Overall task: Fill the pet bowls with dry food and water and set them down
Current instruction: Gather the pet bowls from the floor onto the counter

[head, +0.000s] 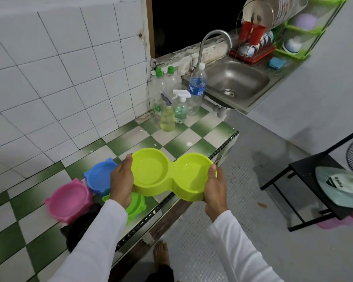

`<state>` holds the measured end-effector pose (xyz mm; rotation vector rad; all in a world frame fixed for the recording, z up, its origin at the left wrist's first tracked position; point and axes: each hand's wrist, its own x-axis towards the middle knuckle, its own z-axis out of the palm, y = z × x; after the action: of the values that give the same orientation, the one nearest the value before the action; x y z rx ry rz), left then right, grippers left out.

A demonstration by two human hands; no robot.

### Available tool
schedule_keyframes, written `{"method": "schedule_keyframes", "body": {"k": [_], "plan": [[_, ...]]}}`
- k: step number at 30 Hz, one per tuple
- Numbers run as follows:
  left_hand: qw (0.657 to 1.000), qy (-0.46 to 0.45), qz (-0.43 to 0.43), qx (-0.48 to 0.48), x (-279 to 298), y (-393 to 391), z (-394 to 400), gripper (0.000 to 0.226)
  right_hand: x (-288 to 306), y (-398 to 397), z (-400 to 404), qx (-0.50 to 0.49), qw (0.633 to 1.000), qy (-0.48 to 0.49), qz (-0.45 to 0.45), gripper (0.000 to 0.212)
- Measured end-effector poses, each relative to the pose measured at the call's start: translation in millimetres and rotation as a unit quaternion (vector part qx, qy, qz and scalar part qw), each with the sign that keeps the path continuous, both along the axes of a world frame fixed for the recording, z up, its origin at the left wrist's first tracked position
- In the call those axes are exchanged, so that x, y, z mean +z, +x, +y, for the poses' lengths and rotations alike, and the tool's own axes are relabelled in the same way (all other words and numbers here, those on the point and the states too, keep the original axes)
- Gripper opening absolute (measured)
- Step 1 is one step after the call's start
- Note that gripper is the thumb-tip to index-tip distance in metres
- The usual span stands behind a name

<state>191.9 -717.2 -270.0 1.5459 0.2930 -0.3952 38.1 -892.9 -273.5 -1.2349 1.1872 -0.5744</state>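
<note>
Your left hand [121, 183] and right hand [215, 187] each grip one end of the lime double bowl [171, 176], holding it level over the counter edge [192, 151]. Both wells look empty, so filling seems yet to begin. Next, carry it toward the sink [236, 82] and tap [214, 40], or use the water bottle [197, 88].

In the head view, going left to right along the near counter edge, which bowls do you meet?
Pink bowl → blue bowl → lime double bowl, held at its ends by the left hand and right hand.
</note>
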Motion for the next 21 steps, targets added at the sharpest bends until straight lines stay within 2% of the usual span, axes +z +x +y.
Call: {"method": "schedule_keyframes", "body": {"k": [2,5,10,13,21], "plan": [[1.0,0.013,0.0,-0.009,-6,10,-9,0.035,-5,8,-8,-0.002,1.0,0.005,0.004,0.041],[0.998,0.047,-0.007,-0.029,-14,30,-23,0.029,-14,22,-20,-0.01,1.0,0.009,0.007,0.039],[0.996,0.071,0.0,-0.05,-23,57,-40,0.038,-26,49,-37,-0.005,0.999,0.023,0.025,0.036],[0.994,0.088,0.006,-0.066,-30,78,-46,0.035,-31,67,-43,-0.011,0.999,0.03,0.034,0.035],[0.991,0.093,0.034,-0.086,-48,132,-71,0.036,-53,108,-54,-0.016,0.996,0.047,0.072,0.02]]}}
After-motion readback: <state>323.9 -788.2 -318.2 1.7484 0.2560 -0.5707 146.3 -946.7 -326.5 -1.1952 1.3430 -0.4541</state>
